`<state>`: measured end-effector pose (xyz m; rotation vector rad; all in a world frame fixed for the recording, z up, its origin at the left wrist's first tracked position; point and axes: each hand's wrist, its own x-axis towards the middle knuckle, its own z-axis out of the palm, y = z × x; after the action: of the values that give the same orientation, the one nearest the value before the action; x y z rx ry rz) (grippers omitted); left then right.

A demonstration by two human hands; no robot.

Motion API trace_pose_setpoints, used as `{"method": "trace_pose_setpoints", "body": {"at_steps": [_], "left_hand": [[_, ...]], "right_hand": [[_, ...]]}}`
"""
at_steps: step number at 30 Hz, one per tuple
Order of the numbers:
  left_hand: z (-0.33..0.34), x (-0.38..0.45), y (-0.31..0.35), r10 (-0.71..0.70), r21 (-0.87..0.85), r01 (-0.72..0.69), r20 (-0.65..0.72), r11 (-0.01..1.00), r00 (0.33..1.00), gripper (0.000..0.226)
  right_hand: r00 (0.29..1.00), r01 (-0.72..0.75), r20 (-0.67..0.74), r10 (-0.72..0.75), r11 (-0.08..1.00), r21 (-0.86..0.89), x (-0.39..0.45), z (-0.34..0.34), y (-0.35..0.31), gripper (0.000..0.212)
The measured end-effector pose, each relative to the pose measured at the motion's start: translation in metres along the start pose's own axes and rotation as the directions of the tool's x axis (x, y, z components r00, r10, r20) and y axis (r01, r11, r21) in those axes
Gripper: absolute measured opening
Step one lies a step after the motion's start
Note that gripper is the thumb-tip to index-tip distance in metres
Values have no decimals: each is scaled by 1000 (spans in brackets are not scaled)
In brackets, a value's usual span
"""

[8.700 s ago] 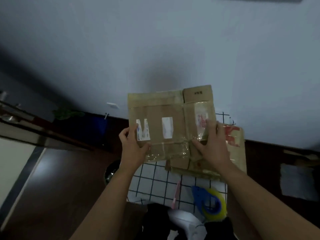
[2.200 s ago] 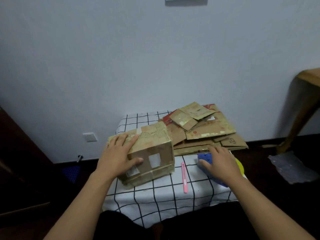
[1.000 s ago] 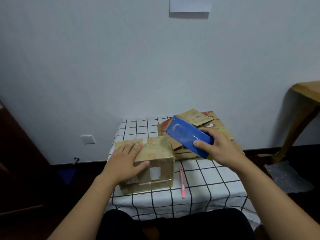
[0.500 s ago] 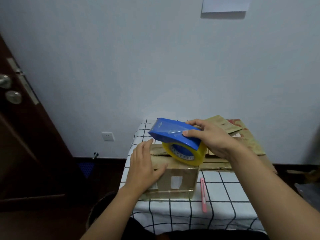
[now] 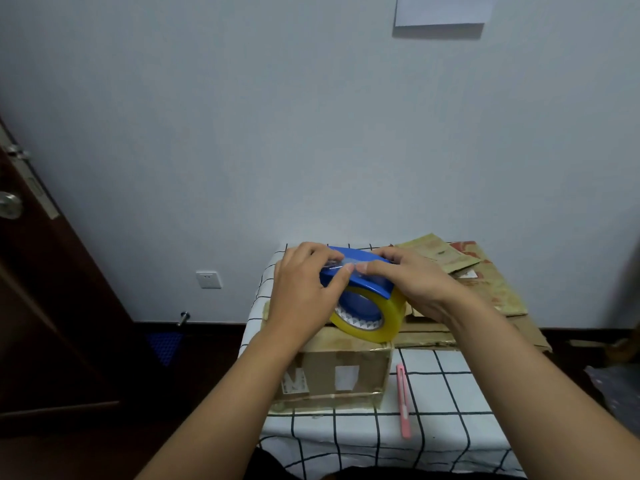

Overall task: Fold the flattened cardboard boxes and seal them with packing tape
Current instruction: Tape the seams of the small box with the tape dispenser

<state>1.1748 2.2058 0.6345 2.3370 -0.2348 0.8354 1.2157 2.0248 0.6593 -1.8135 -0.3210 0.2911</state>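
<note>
Both hands, left [image 5: 304,289] and right [image 5: 412,285], hold the blue tape roll [image 5: 367,306] on top of the box [image 5: 343,372].

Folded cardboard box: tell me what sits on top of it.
On the folded cardboard box sits the blue tape dispenser with its yellow tape roll, held by the left hand and right hand. They cover the box's top seam.

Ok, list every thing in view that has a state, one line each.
cardboard box: folded up, standing on the table
tape dispenser: held over the box top
left hand: fingers curled on the dispenser
right hand: gripping the dispenser
flattened boxes: stacked, unfolded
pink cutter: lying untouched
door: cannot tell
</note>
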Motion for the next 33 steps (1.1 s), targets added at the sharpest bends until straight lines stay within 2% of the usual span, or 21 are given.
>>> {"method": "trace_pose_setpoints", "body": {"at_steps": [3,5,8,11,14,17,21,24,29,31,33], "left_hand": [[1,5,-4,28,-31,-27,23,999,999,25],[1,7,-4,42,-42,-42,14,998,999,23],[-2,10,1,59,-25,-58,21,998,998,29],[-7,9,6,67,-43,-63,76,997,995,36],[-8,8,7,152,122,-158,60,980,987,37],[-8,13,8,233,330,-224,12,917,972,38],[-5,18,7,348,464,-285,-54,839,936,23],[-2,16,10,373,455,-298,-84,839,924,13],[-3,20,12,331,379,-267,-115,886,936,15],[-5,21,12,269,327,-207,-156,922,950,18],[-13,26,9,161,240,-101,-243,966,957,25]], "right_hand": [[1000,9,26,-10,999,39,3,-3,2,32],[999,12,30,-14,999,49,4,-4,4,40],[998,29,52,-31,999,40,6,-4,4,59],[997,17,75,-22,998,62,9,-6,6,65],[995,17,93,-22,998,58,9,-6,5,64],[995,11,98,-15,999,36,9,-4,1,62],[995,14,95,-15,1000,17,11,-5,1,66],[995,22,96,-22,1000,3,12,-5,3,76],[996,55,71,-51,997,-59,13,-2,3,71],[997,57,63,-52,995,-78,12,-3,4,72],[995,68,72,-63,995,-72,9,-4,5,62]]}}
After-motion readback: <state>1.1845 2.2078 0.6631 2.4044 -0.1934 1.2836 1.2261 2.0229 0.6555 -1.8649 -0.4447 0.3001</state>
